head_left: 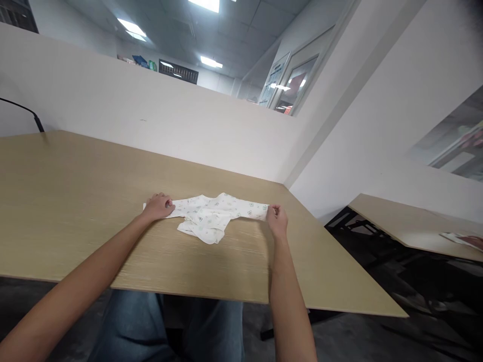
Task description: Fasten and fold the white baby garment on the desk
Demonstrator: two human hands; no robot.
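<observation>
A small white baby shirt (207, 215) with a scattered print lies on the light wooden table (196, 271), its two sleeves stretched out to the sides. Its lower part is bunched and folded in front. My left hand (157, 206) is closed over the end of the left sleeve, and a bit of white cuff shows past the knuckles. At the other side my right hand (277, 220) pinches the cuff of the right sleeve between thumb and fingers. Both hands rest close to the tabletop, and the fabric between them looks fairly taut.
A white partition wall (181, 118) rises behind the table's back edge. A thin black cable or lamp stem (37, 122) stands at the far left. To the right is another wooden table (400, 221), with a person's hand (476, 242) at its edge.
</observation>
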